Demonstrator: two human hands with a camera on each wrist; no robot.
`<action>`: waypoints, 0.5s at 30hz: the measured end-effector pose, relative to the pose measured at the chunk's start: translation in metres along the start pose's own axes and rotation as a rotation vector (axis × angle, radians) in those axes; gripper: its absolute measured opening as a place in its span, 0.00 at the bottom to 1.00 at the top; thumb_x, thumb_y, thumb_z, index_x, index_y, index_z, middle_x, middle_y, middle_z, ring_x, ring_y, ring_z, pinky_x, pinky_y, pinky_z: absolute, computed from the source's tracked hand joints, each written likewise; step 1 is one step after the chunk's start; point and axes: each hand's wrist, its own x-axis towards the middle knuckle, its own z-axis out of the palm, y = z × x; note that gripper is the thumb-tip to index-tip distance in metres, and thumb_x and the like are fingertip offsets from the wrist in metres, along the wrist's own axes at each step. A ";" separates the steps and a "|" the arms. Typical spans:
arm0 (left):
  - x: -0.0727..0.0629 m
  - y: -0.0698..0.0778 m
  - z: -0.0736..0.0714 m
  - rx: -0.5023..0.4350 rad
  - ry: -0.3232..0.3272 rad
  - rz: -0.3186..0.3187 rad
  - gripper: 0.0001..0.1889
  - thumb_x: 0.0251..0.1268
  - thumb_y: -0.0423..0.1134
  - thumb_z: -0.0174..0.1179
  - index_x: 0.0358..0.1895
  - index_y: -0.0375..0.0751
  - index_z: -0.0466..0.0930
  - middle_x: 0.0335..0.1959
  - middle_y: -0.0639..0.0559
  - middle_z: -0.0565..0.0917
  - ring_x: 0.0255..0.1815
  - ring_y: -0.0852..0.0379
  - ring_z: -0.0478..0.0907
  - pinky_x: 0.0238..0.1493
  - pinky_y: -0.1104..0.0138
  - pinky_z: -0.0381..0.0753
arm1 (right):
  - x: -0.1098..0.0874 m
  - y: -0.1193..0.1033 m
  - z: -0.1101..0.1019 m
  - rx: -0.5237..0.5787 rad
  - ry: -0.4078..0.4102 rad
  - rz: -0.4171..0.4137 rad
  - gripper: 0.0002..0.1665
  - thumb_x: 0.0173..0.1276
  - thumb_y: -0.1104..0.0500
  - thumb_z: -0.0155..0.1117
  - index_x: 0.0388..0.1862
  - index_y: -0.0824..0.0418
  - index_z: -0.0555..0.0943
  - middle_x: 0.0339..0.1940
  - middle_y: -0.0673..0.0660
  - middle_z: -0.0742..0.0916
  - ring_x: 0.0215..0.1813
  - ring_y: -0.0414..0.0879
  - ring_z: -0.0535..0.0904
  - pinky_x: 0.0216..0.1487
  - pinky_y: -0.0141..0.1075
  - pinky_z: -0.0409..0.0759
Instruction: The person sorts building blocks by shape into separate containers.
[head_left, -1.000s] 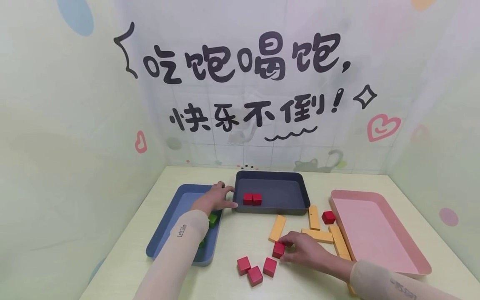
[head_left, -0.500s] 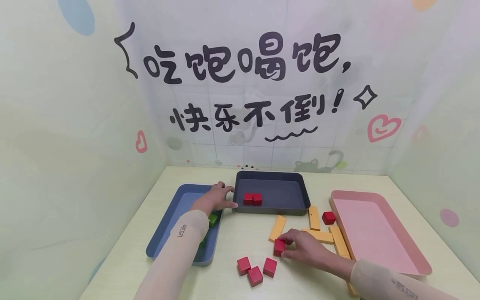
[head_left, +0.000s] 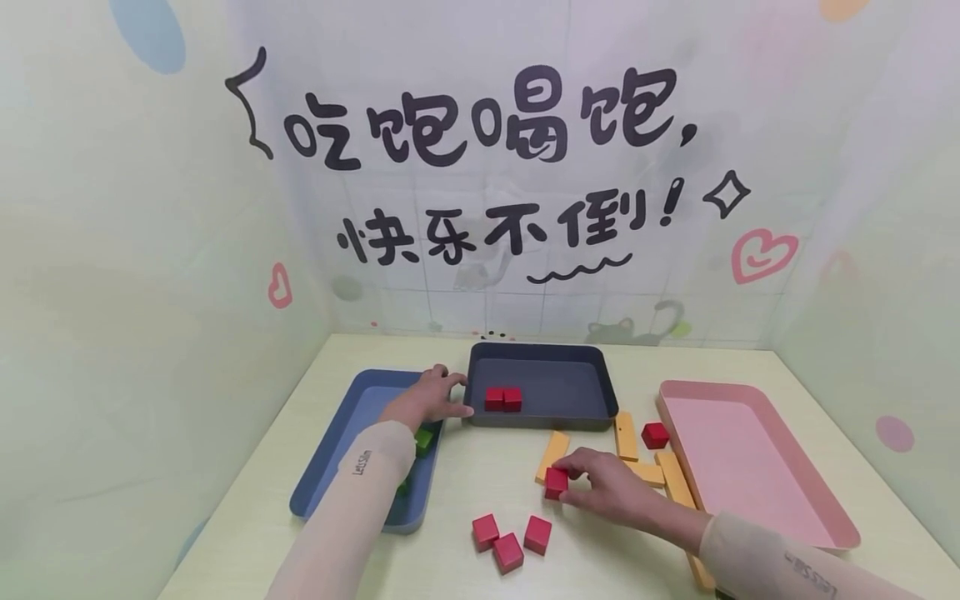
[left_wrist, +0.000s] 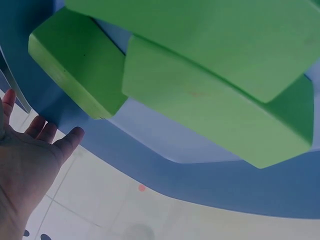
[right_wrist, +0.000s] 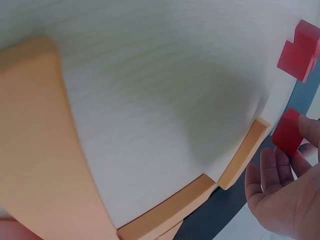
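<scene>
My right hand [head_left: 611, 490] pinches a red cube [head_left: 556, 483] between thumb and fingers, close over the front end of a yellow wooden block [head_left: 552, 455]. In the right wrist view the thumb lies on one side of this red block [right_wrist: 288, 132]. Three more red cubes [head_left: 507, 552] sit on the table nearer to me. Reaching across the blue tray [head_left: 315, 475], my left hand [head_left: 431, 398] has its fingers spread, fingertips near the left rim of the dark grey tray [head_left: 555, 422]. It holds nothing. Green blocks [left_wrist: 80, 60] lie in the blue tray, partly hidden by my arm.
Two red cubes [head_left: 503, 400] rest inside the dark grey tray. A pink tray [head_left: 757, 467] stands at the right, with several yellow blocks [head_left: 677, 481] along its left side. Another red cube [head_left: 655, 435] sits beside its far left corner. A printed curtain [head_left: 480, 250] hangs behind the table.
My right hand has moved the pinched red cube a little away from me, toward the yellow block. The left hand stays where it was.
</scene>
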 end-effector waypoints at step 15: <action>0.000 0.000 0.001 -0.013 -0.004 -0.009 0.33 0.63 0.57 0.66 0.69 0.53 0.71 0.72 0.38 0.60 0.70 0.40 0.61 0.62 0.43 0.70 | 0.009 -0.007 -0.014 -0.004 0.084 0.024 0.23 0.61 0.55 0.76 0.55 0.57 0.84 0.43 0.46 0.84 0.47 0.49 0.80 0.47 0.42 0.80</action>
